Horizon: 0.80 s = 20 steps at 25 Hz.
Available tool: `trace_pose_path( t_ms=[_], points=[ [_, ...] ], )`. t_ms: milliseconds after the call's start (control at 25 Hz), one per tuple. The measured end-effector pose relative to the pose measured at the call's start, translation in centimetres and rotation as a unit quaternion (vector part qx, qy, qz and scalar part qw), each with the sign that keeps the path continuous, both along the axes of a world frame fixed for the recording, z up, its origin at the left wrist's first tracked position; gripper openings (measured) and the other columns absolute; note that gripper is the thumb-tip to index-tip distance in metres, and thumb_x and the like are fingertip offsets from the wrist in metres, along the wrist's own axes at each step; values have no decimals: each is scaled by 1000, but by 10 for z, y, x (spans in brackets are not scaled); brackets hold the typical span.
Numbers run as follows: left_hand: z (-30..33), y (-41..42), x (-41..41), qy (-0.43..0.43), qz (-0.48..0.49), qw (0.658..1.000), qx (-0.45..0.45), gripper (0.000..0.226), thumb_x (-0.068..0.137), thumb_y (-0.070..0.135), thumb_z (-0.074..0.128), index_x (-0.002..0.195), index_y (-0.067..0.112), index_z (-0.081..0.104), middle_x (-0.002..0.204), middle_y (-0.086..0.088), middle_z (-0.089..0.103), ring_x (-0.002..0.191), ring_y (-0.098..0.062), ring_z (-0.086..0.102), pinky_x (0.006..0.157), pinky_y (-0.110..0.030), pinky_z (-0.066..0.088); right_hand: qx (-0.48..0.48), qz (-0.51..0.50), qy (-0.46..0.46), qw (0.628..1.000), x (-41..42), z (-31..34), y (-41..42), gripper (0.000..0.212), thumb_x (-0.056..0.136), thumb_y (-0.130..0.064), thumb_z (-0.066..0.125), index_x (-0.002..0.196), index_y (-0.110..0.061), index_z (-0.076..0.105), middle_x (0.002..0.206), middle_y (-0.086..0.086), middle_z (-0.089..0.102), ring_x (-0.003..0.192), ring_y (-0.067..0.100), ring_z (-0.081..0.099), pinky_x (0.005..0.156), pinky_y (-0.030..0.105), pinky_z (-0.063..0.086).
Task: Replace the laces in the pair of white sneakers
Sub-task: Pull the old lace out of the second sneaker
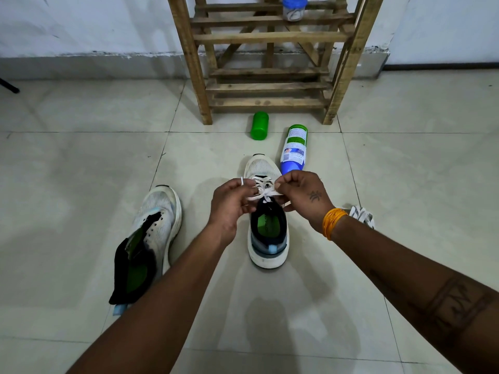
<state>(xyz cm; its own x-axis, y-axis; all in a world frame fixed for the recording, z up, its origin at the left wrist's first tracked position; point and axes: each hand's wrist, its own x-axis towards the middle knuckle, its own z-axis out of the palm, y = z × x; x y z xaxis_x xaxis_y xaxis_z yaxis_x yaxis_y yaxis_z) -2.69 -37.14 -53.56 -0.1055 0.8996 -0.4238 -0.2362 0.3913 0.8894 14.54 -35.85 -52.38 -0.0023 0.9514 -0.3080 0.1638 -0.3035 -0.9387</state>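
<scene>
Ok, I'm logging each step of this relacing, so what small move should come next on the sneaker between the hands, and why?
Probably pull the two lace ends apart to snug the knot. Both the left hand and the right hand pinch the white lace, which crosses loosely at the top of the laced sneaker. The other sneaker lies unlaced on the floor, so it likely follows.

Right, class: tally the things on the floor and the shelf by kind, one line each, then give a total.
White sneakers: 2
Laces: 2, one in the middle sneaker, one loose on the floor
Bottles lying on the floor: 2
Blue-lidded jar on the shelf: 1
Total: 7
</scene>
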Motion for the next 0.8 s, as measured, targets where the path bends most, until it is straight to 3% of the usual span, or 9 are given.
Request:
trace_pose_path(
  t_ms=[80, 120, 240, 360, 400, 480, 560, 640, 800],
  points=[
    [-3, -3, -5, -1, -9, 1000, 19, 28, 88, -4, 52, 107, -3, 72, 97, -18, 76, 84, -27, 73, 64, -31, 55, 46, -8, -60, 997, 4, -9, -1, 6, 91, -10, 68, 87, -14, 71, 75, -1, 71, 62, 13, 62, 63, 30, 54],
    [-5, -4, -8, -28, 5, 1000, 8, 31, 88, -1, 48, 107, -4, 72, 98, -19, 75, 86, -28, 73, 67, -32, 55, 116, 4, -141, 983, 7, -12, 0, 5, 89, -15, 69, 87, -20, 71, 82, -4, 71, 70, 12, 62, 70, 31, 53],
    [-9, -8, -14, -98, 62, 991, -62, 32, 93, 11, 41, 97, 0, 71, 91, -19, 73, 72, -27, 69, 61, -30, 55, 333, 136, -359, 861, 7, -5, -3, 29, 80, -29, 65, 109, -26, 69, 105, -2, 59, 97, 19, 57, 73, 32, 50],
    [-7, -7, -14, -33, 36, 997, -64, 28, 87, -1, 40, 89, 6, 67, 79, -11, 73, 65, -22, 65, 53, -25, 47, 385, 267, -418, 778, -9, 3, -6, 28, 82, -27, 64, 111, -24, 67, 101, 1, 59, 90, 25, 60, 60, 36, 50],
    [-6, -6, -12, -26, 21, 998, -57, 30, 85, -4, 39, 89, 6, 67, 78, -10, 74, 64, -20, 65, 54, -25, 46, 395, 257, -409, 782, -11, 1, -6, 21, 85, -23, 64, 105, -21, 67, 97, 1, 61, 87, 26, 61, 60, 38, 50],
    [-1, -7, -10, -8, 4, 999, -49, 27, 86, -5, 45, 92, 6, 69, 80, -10, 76, 63, -19, 66, 54, -25, 46, 365, 172, -336, 851, -9, -5, -4, 8, 89, -18, 67, 97, -18, 68, 88, -3, 65, 77, 20, 61, 66, 36, 50],
    [-3, -6, -9, 73, -11, 997, -23, 18, 88, -2, 60, 95, 6, 74, 80, -7, 75, 65, -18, 64, 54, -24, 49, 271, 80, -267, 921, -4, -10, 0, 5, 88, -18, 73, 92, -17, 70, 78, -9, 66, 67, 8, 60, 68, 25, 49],
    [-7, -5, -7, 146, -35, 989, 11, 9, 86, 6, 74, 93, 10, 79, 75, -3, 74, 65, -14, 64, 55, -25, 51, 201, 44, -237, 949, -1, -15, 2, 8, 86, -20, 77, 86, -18, 69, 71, -11, 65, 64, 2, 61, 66, 17, 48],
    [-10, -3, -1, 219, -41, 973, 57, 6, 81, 15, 85, 81, 19, 80, 69, 3, 74, 59, -11, 63, 58, -30, 55, 140, 39, -170, 975, 1, -21, 0, 9, 84, -23, 76, 81, -20, 69, 71, -2, 72, 69, 18, 70, 73, 42, 61]
  ],
)
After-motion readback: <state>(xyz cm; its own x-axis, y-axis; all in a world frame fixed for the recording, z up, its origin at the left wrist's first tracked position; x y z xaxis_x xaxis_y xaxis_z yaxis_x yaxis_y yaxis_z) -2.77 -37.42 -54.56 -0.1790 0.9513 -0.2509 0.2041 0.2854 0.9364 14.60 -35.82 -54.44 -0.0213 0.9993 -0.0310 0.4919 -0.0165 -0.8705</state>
